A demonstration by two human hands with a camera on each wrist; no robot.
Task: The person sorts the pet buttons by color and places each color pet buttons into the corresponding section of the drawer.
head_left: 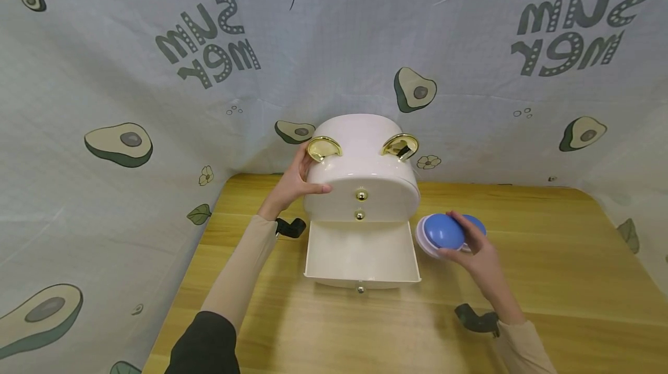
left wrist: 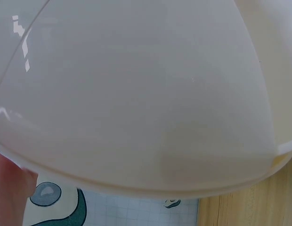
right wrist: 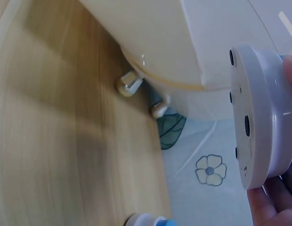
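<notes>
A glossy white desktop drawer box [head_left: 360,159] with gold ear-shaped trim stands on the table, its lowest drawer [head_left: 360,249] pulled out. Against the box's left side rests my left hand [head_left: 297,180], thumb extended across the front and fingers along the side by the gold ear. To the right of the drawer, my right hand [head_left: 477,255] grips a round push-button buzzer [head_left: 442,232] with a blue dome and white base. The right wrist view shows its underside [right wrist: 252,122] with small black feet, tilted on edge. A second blue-topped buzzer [head_left: 475,224] is partly hidden behind the right hand.
The wooden table [head_left: 548,246] reaches out on both sides of the box. A cloth [head_left: 339,61] printed with avocados hangs close behind it. Small gold knobs [head_left: 361,195] stick out from the drawer fronts, and the open drawer juts toward the near side.
</notes>
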